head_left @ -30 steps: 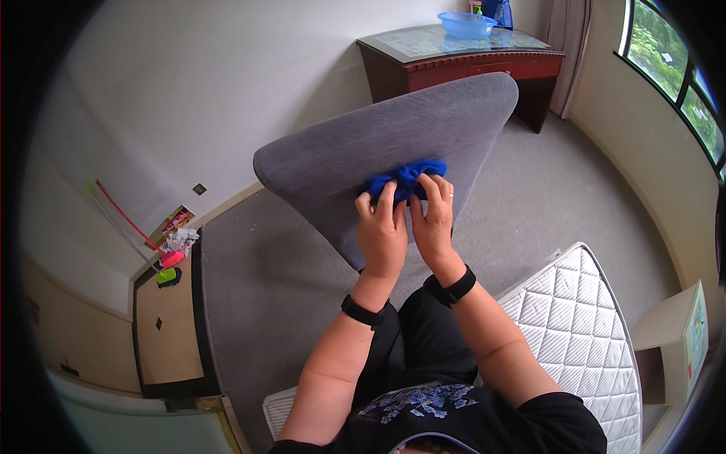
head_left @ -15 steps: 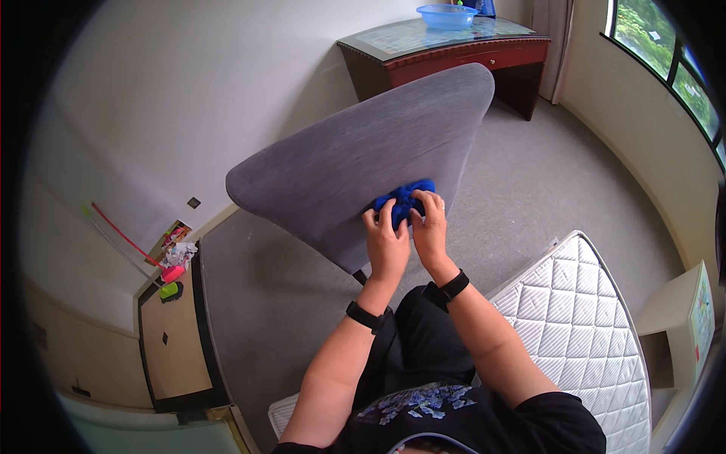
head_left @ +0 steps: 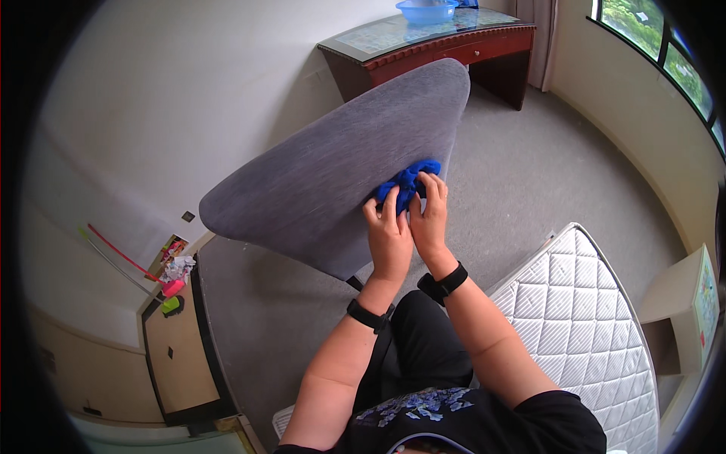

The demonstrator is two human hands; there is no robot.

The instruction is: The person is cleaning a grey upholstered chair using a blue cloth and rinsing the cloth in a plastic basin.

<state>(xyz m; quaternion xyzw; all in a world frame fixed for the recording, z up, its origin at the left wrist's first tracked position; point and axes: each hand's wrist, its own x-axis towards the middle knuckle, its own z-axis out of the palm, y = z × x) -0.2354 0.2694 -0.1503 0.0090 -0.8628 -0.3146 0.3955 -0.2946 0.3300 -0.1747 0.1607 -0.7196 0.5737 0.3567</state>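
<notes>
A bunched blue cloth (head_left: 408, 181) lies against the face of a large grey fabric-covered piece of furniture (head_left: 325, 166), near its right edge. The upholstered piece has rounded corners and stands tilted in front of me, with a short dark leg at its lower end. My left hand (head_left: 391, 231) grips the lower left of the cloth with bent fingers. Close beside it, my right hand (head_left: 429, 216) has its fingers curled over the cloth's right part. Both hands press the cloth to the fabric. A dark band circles each wrist.
A white quilted mattress (head_left: 575, 303) lies at my right, with a pale cabinet (head_left: 684, 318) beyond. Behind the grey piece stands a red-brown desk (head_left: 423, 53) bearing a blue basin (head_left: 427, 10). A broom and dustpan (head_left: 173, 296) rest by the left wall.
Both hands and the blue cloth have slid up and slightly right across the grey fabric. The cloth stays gripped. The room and furniture appear shifted a little left in view.
</notes>
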